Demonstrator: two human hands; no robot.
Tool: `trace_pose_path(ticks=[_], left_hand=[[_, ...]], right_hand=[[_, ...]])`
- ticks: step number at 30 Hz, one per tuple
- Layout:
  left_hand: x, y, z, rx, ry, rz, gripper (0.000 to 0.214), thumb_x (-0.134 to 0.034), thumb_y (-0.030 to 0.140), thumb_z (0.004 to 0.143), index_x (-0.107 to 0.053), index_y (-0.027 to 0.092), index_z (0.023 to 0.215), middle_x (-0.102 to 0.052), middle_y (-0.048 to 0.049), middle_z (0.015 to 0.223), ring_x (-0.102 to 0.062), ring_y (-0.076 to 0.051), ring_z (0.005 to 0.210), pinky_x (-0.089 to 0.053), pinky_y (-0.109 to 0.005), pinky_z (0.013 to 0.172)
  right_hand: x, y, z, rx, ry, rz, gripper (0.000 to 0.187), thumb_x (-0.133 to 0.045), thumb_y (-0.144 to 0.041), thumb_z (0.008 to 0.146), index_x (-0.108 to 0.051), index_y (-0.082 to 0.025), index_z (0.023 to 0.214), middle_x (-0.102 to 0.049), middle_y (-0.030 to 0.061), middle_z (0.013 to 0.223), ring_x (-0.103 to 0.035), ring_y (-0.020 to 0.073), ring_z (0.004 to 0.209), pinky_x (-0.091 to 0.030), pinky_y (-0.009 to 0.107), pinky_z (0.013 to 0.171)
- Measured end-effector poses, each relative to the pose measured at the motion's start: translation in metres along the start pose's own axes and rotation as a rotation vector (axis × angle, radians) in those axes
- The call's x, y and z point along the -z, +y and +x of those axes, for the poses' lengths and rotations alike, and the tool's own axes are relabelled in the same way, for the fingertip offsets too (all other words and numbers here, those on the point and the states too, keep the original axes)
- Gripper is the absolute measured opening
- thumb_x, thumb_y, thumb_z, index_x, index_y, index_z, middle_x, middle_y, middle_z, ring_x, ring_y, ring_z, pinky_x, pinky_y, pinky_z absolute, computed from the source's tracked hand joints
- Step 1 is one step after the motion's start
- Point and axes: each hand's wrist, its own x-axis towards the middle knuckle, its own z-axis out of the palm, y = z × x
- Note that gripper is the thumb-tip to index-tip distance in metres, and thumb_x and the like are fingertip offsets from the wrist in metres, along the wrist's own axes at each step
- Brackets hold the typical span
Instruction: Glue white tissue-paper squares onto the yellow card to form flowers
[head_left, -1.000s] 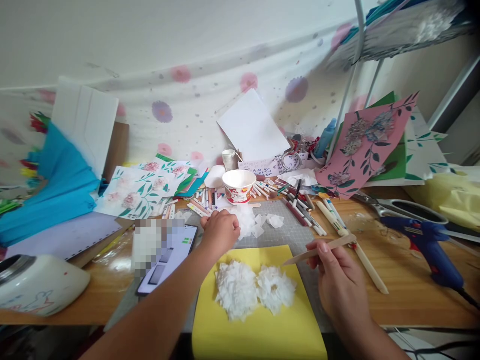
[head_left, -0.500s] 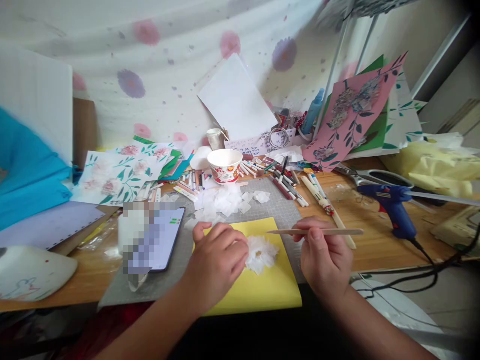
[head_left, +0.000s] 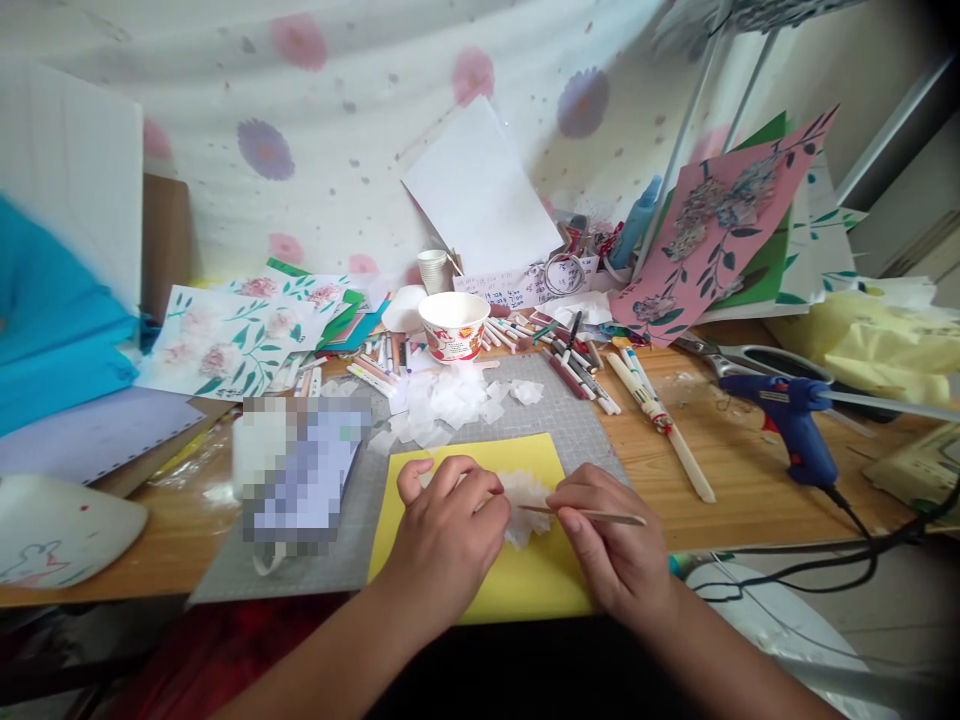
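Observation:
A white tissue-paper flower [head_left: 529, 490] lies on a sheet of yellow paper [head_left: 401, 530] in front of me. Over the flower's left edge rests my left hand [head_left: 457, 530], back upward and fingers curled in; whatever its fingertips pinch is hidden. My right hand [head_left: 615, 540] grips a thin wooden stick [head_left: 611, 517] between thumb and fingers. The stick's tip reaches over the flower's middle, close to the left fingertips. Loose scraps of white tissue paper [head_left: 450, 400] are piled just beyond the yellow sheet.
Under the yellow sheet is a grey cutting mat [head_left: 247, 575]. A paper bowl [head_left: 454, 328] and many markers [head_left: 574, 375] stand and lie behind. At left is a partly blurred phone [head_left: 311, 480]; at right, a blue glue gun [head_left: 787, 415] with its cord and scissors [head_left: 750, 358].
My right hand has moved left and slightly down, bringing the stick's tip from beside the flower to over its middle. My left hand has shifted slightly right and stays curled.

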Motion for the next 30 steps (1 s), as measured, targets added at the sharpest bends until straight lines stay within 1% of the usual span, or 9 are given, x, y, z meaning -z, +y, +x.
trace_pose_path(ticks=[4,7,9,11,14,17,20,24,30], left_hand=[[0.003,-0.003,0.003,0.09,-0.071,-0.123,0.016,-0.065,0.008,0.077,-0.06,0.022,0.083,-0.07,0.0027,0.091,-0.059,-0.024,0.096,-0.025,-0.046,0.087],[0.004,-0.006,0.005,0.154,-0.09,-0.21,0.027,-0.065,0.007,0.074,-0.061,0.024,0.095,-0.069,0.0008,0.1,-0.059,-0.024,0.1,-0.027,-0.044,0.088],[0.003,-0.008,0.006,0.136,-0.107,-0.228,0.031,-0.066,0.008,0.075,-0.064,0.027,0.099,-0.067,0.0003,0.108,-0.058,-0.024,0.104,-0.027,-0.044,0.089],[0.002,-0.01,0.007,0.095,-0.125,-0.216,0.027,-0.068,0.009,0.077,-0.066,0.03,0.096,-0.066,0.0004,0.112,-0.057,-0.024,0.106,-0.026,-0.045,0.09],[0.001,-0.011,0.006,0.052,-0.123,-0.187,0.019,-0.066,0.009,0.081,-0.068,0.028,0.082,-0.066,0.0001,0.11,-0.056,-0.024,0.106,-0.024,-0.047,0.091],[-0.001,-0.013,0.004,0.041,-0.107,-0.167,0.021,-0.063,0.006,0.08,-0.067,0.025,0.075,-0.065,0.0002,0.106,-0.055,-0.023,0.104,-0.024,-0.046,0.089],[-0.002,-0.015,0.002,0.04,-0.098,-0.159,0.02,-0.065,0.007,0.08,-0.067,0.025,0.073,-0.065,0.001,0.105,-0.055,-0.023,0.104,-0.023,-0.045,0.088],[-0.002,-0.017,0.0,0.028,-0.083,-0.157,0.019,-0.065,0.009,0.082,-0.066,0.025,0.071,-0.066,0.0013,0.103,-0.055,-0.023,0.103,-0.022,-0.044,0.087],[0.001,-0.013,0.001,0.047,-0.076,-0.226,0.014,-0.069,0.014,0.077,-0.066,0.025,0.085,-0.065,-0.0012,0.105,-0.056,-0.024,0.102,-0.025,-0.044,0.088]], right_hand=[[-0.003,0.003,-0.002,0.034,-0.08,-0.016,0.016,-0.048,-0.008,0.093,-0.059,-0.018,0.098,-0.065,0.0061,0.075,-0.055,0.0171,0.065,-0.045,0.03,0.058],[-0.004,0.001,-0.003,0.105,-0.164,-0.07,0.012,-0.048,-0.012,0.095,-0.058,-0.017,0.097,-0.064,0.0059,0.073,-0.053,0.0176,0.063,-0.043,0.031,0.057],[-0.005,-0.002,-0.003,0.158,-0.232,-0.128,0.011,-0.048,-0.013,0.094,-0.057,-0.018,0.095,-0.064,0.0053,0.071,-0.051,0.0182,0.062,-0.042,0.031,0.057],[-0.006,-0.006,-0.003,0.19,-0.284,-0.168,0.01,-0.049,-0.013,0.093,-0.058,-0.018,0.094,-0.064,0.0051,0.069,-0.051,0.0188,0.061,-0.041,0.031,0.056],[-0.006,-0.008,-0.004,0.188,-0.301,-0.179,0.01,-0.05,-0.013,0.093,-0.058,-0.018,0.094,-0.063,0.0044,0.068,-0.051,0.0187,0.061,-0.041,0.031,0.055],[-0.003,-0.007,-0.007,0.183,-0.266,-0.158,0.012,-0.049,-0.013,0.093,-0.059,-0.017,0.096,-0.064,0.0047,0.069,-0.052,0.0185,0.061,-0.043,0.031,0.055],[0.003,-0.006,-0.011,0.172,-0.151,-0.091,0.017,-0.047,-0.011,0.092,-0.06,-0.015,0.103,-0.065,0.0074,0.073,-0.056,0.0193,0.063,-0.048,0.033,0.058],[0.008,-0.006,-0.014,0.036,-0.013,-0.016,0.022,-0.043,-0.01,0.092,-0.06,-0.016,0.105,-0.062,0.0061,0.074,-0.059,0.0192,0.065,-0.05,0.033,0.058],[0.006,-0.006,-0.014,-0.031,0.008,-0.042,0.024,-0.047,-0.007,0.09,-0.061,-0.019,0.104,-0.061,0.0039,0.071,-0.058,0.018,0.062,-0.048,0.031,0.054]])
